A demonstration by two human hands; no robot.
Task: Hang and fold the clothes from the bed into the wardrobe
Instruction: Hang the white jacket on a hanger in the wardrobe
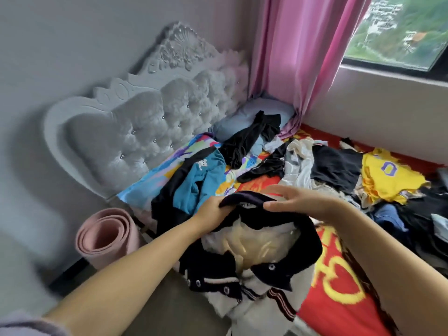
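Hands (213, 212) (298, 202) grip jacket (266, 275) collar; clothes heap (339, 170) behind, possibly mat (104, 236) left.

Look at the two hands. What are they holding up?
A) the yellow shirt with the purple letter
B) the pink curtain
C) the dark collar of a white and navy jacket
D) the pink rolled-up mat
C: the left hand and right hand each grip the dark collar of the white and navy jacket, while the yellow shirt, the rolled mat and the curtain lie or hang untouched.
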